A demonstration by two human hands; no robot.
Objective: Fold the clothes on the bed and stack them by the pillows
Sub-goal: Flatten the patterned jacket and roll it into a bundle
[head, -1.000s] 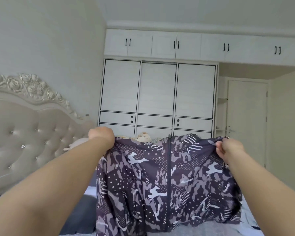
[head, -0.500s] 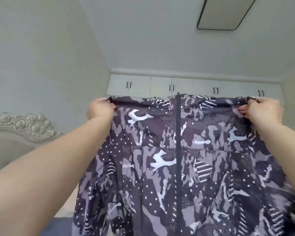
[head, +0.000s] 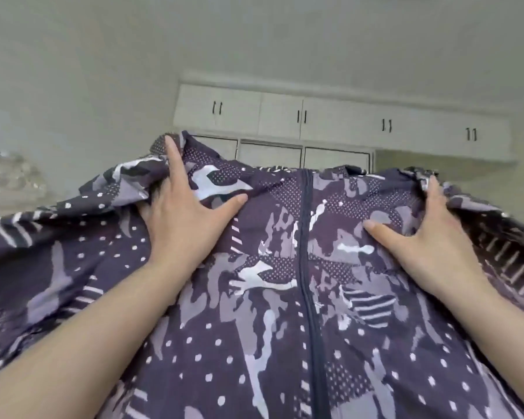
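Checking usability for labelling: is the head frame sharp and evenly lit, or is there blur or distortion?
Head view: soft, even light, no glare; hands and patterned jacket fairly sharp; headboard at the left edge smeared; cabinet row slanted by the wide-angle lens.

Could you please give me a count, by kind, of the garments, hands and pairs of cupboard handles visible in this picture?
Jackets: 1, a patterned zip jacket
Hands: 2, left hand and right hand, both on the jacket
Handle pairs on the upper cupboards: 4
Total: 7
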